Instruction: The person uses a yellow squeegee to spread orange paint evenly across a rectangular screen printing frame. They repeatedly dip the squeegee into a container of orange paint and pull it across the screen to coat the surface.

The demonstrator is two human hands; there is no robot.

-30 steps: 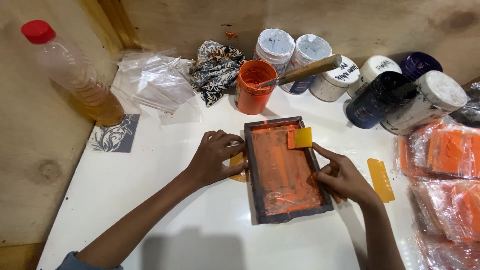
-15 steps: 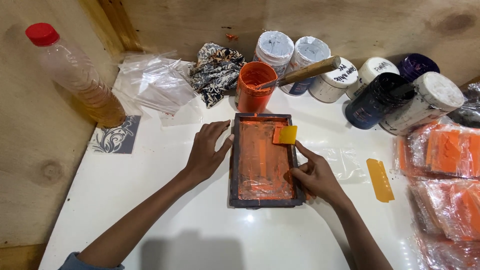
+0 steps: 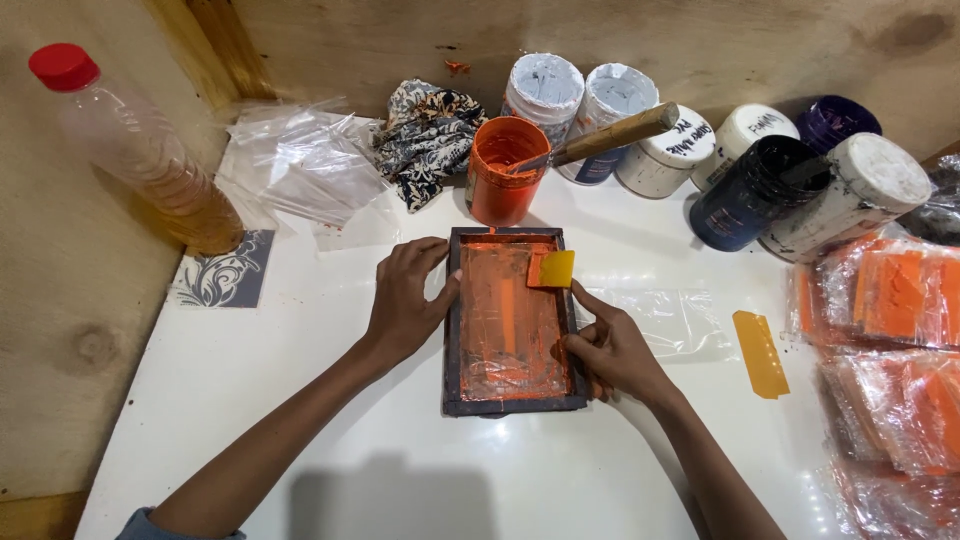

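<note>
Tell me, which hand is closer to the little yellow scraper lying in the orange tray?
The right hand. Its forefinger reaches up almost to the yellow scraper, just below it. The left hand rests on the tray's opposite edge, farther away.

You see bright, even overhead light. The white surface (image 3: 300, 400) shows soft glare (strongest below the frame (image 3: 510, 405)). Shadows stay faint; focus is sharp, edges slightly bowed.

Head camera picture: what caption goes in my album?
Two hands steady an orange-inked printing frame on a white table.
</note>
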